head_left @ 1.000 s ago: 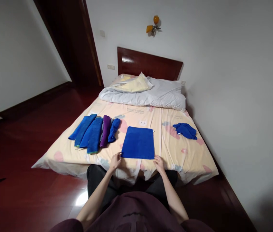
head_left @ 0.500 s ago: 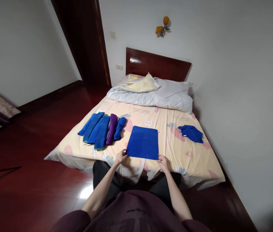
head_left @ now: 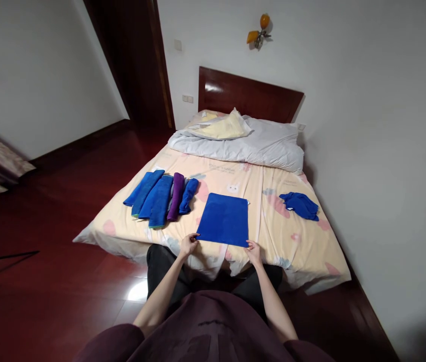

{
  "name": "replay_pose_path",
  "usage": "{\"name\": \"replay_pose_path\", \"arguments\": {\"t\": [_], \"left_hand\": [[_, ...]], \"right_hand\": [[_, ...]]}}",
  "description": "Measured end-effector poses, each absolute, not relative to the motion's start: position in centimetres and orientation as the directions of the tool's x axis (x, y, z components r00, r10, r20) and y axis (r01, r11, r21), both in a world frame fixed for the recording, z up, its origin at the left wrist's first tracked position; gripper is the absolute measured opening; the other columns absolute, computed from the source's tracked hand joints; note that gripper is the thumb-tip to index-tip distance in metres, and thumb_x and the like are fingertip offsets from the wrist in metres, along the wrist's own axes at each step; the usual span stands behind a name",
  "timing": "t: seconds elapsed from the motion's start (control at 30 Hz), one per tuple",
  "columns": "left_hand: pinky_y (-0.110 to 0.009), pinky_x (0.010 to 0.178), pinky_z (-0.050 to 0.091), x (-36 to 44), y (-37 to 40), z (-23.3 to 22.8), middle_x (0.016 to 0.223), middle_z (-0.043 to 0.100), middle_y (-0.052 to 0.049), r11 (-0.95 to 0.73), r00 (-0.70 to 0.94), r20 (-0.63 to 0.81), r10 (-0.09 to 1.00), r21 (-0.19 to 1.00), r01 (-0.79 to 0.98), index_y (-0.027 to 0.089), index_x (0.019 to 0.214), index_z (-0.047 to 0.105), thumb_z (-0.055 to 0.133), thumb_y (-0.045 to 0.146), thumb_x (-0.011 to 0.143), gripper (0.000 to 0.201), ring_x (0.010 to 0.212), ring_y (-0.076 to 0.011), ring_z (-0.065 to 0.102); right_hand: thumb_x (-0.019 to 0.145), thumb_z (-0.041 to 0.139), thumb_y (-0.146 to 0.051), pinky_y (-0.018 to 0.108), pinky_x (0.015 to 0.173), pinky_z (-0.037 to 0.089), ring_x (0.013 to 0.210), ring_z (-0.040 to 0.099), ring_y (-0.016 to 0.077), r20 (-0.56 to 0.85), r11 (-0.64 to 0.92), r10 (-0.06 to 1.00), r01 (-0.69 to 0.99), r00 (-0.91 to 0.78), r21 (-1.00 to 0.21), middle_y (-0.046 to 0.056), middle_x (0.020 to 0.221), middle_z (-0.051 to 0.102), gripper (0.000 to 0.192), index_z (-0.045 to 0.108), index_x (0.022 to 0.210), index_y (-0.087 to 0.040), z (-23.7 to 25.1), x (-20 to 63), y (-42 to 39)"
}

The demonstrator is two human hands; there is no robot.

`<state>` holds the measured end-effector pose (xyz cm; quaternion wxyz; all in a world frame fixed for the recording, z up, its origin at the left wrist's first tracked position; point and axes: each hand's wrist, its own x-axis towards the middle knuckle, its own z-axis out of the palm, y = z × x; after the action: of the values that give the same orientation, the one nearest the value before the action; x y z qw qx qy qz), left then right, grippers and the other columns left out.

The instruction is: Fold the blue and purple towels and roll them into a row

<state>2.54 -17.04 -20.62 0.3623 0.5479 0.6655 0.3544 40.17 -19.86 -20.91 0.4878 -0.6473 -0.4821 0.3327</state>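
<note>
A blue towel (head_left: 223, 219) lies flat, its long sides running away from me, on the bed's patterned sheet. My left hand (head_left: 189, 245) pinches its near left corner, and my right hand (head_left: 252, 252) pinches the near right corner. Left of it sit several rolled blue towels (head_left: 160, 201) side by side, with one purple rolled towel (head_left: 176, 196) among them. Over on the right, a crumpled blue cloth (head_left: 300, 205) rests by itself near the bed's edge.
The bed (head_left: 273, 241) has a folded grey-white quilt (head_left: 235, 151) and a pale yellow cloth (head_left: 231, 125) toward the dark wooden headboard (head_left: 250, 93). A thin black stand leg (head_left: 5, 257) reaches over the red floor at left. A white wall (head_left: 386, 151) runs along the right.
The view has tilted slightly, so the scene sits a little higher. Both hands keep their pinch on the near corners of the blue towel, which has hardly moved.
</note>
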Motion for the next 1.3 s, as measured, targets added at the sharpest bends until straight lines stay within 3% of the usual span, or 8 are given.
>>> {"name": "replay_pose_path", "arguments": {"t": [0.17, 0.37, 0.53, 0.67, 0.9, 1.1, 1.3], "left_hand": [[-0.031, 0.075, 0.052, 3.2, -18.5, -20.7, 0.079, 0.068, -0.003, 0.146, -0.198, -0.043, 0.979, 0.831, 0.537, 0.018, 0.098, 0.075, 0.061, 0.010, 0.068, 0.034, 0.074, -0.0192, 0.065], [-0.040, 0.090, 0.052, 3.6, -18.9, -20.4, 0.090, 0.064, -0.008, -0.008, -0.159, 0.130, 0.979, 0.797, 0.603, 0.021, 0.090, 0.074, 0.059, 0.013, 0.072, 0.024, 0.096, -0.0265, 0.062], [-0.046, 0.101, 0.050, 3.3, -16.9, -18.9, 0.109, 0.064, -0.012, -0.120, -0.147, 0.227, 0.963, 0.846, 0.520, 0.021, 0.085, 0.073, 0.061, 0.023, 0.076, 0.015, 0.110, -0.0286, 0.062], [-0.045, 0.097, 0.054, 3.0, -15.5, -18.0, 0.107, 0.072, -0.009, -0.130, -0.028, 0.151, 0.988, 0.919, 0.373, 0.022, 0.093, 0.071, 0.063, 0.033, 0.078, 0.020, 0.105, -0.0268, 0.067], [-0.033, 0.084, 0.056, 3.1, -15.2, -17.3, 0.096, 0.075, -0.008, -0.005, 0.004, 0.004, 1.000, 0.934, 0.356, 0.019, 0.095, 0.068, 0.061, 0.043, 0.084, 0.027, 0.091, -0.0228, 0.071], [-0.033, 0.085, 0.054, 2.6, -15.0, -17.9, 0.098, 0.075, -0.009, 0.053, -0.120, 0.002, 0.993, 0.891, 0.451, 0.020, 0.096, 0.067, 0.057, 0.043, 0.088, 0.027, 0.093, -0.0237, 0.070], [-0.034, 0.084, 0.053, 2.2, -15.4, -20.1, 0.095, 0.075, -0.010, 0.070, -0.142, -0.002, 0.990, 0.874, 0.480, 0.020, 0.096, 0.067, 0.054, 0.049, 0.090, 0.033, 0.091, -0.0244, 0.071]], "right_hand": [[0.059, 0.063, -0.021, 0.030, 0.063, 0.051, 0.062, 0.056, 0.0169, 0.081, -0.054, 0.954, 0.429, 0.290, -0.902, 0.002, 0.075, 0.066, 0.043, 0.076, 0.100, -0.016, -21.0, 39.6, -21.0], [0.063, 0.054, -0.012, 0.036, 0.083, 0.055, 0.085, 0.066, 0.0230, 0.193, 0.042, 0.956, 0.549, 0.220, -0.835, 0.007, 0.092, 0.069, 0.038, 0.077, 0.091, -0.020, -20.0, 38.5, -21.4], [0.065, 0.057, -0.011, 0.037, 0.092, 0.055, 0.101, 0.065, 0.0253, 0.267, 0.063, 0.922, 0.568, 0.282, -0.820, 0.011, 0.104, 0.066, 0.027, 0.077, 0.081, -0.021, -19.0, 38.0, -20.6], [0.067, 0.056, -0.013, 0.042, 0.105, 0.049, 0.112, 0.066, 0.0254, 0.240, 0.099, 0.939, 0.473, 0.248, -0.875, 0.010, 0.112, 0.073, 0.025, 0.075, 0.083, -0.021, -19.0, 38.2, -19.7], [0.074, 0.064, -0.039, 0.037, 0.082, 0.056, 0.085, 0.070, 0.0243, 0.101, -0.026, 0.938, 0.356, 0.332, -0.934, 0.011, 0.094, 0.077, 0.030, 0.073, 0.094, -0.017, -19.7, 38.3, -18.3], [0.079, 0.062, -0.058, 0.032, 0.066, 0.052, 0.070, 0.065, 0.0221, 0.073, -0.050, 0.943, 0.355, 0.325, -0.933, 0.008, 0.073, 0.070, 0.040, 0.065, 0.081, -0.018, -20.1, 38.7, -18.1], [0.081, 0.061, -0.063, 0.031, 0.064, 0.051, 0.069, 0.062, 0.0212, 0.041, -0.093, 0.947, 0.393, 0.319, -0.915, 0.006, 0.068, 0.066, 0.044, 0.065, 0.080, -0.019, -20.6, 39.2, -18.7]]}}
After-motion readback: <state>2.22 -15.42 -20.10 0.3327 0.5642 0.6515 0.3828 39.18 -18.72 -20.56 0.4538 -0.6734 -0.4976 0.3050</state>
